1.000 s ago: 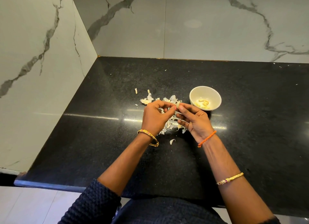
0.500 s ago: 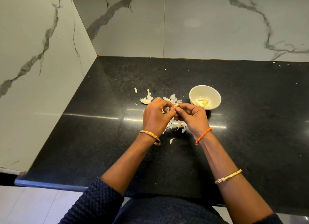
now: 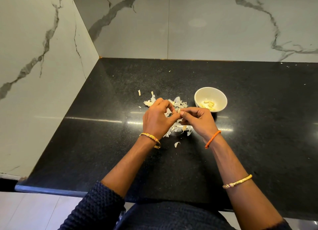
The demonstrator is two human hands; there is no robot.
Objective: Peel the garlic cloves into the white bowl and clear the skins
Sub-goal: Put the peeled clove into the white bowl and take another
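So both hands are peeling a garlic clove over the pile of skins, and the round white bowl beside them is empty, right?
Not quite. The head view shows the round white bowl already holds several peeled cloves. Otherwise yes: left hand and right hand pinch a clove above the skins.

Since a second ago both hands' fingertips have closed together, pinching a garlic clove [image 3: 179,110] between them.

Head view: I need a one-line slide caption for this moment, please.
Both hands, left hand and right hand, pinch a garlic clove above loose skins, beside the white bowl.
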